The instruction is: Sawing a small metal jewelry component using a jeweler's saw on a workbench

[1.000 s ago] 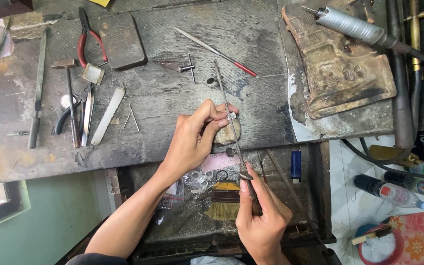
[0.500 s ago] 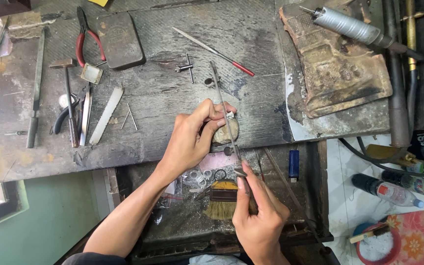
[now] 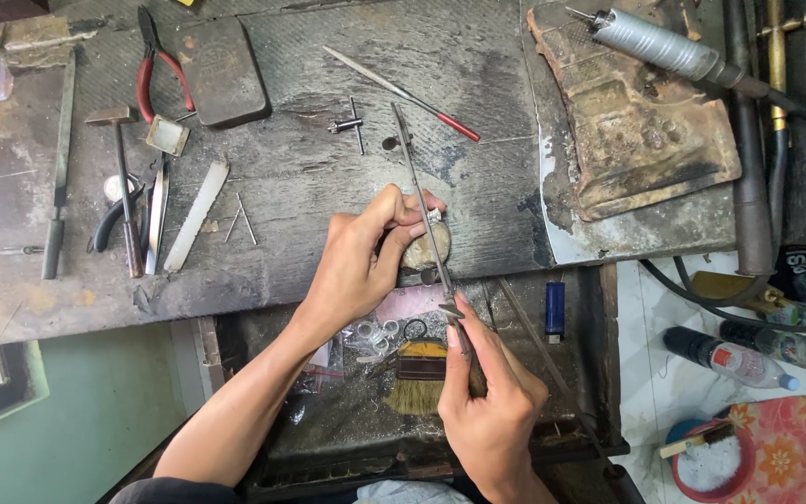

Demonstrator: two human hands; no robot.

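Left hand (image 3: 366,261) pinches small silver-coloured ring-like piece (image 3: 435,217) between thumb and forefinger, braced against rounded worn wooden peg (image 3: 422,250) at front edge of dark scarred workbench (image 3: 310,168). Piece: tiny, bright, metallic; detail too small to tell. Right hand (image 3: 487,392) grasps handle end of long slender grey metal file (image 3: 422,210); file lies diagonally across piece, tip pointing away over peg. Yellow-bristled brush (image 3: 417,378) in drawer below peg. Red-handled pliers (image 3: 153,61) far left of peg.
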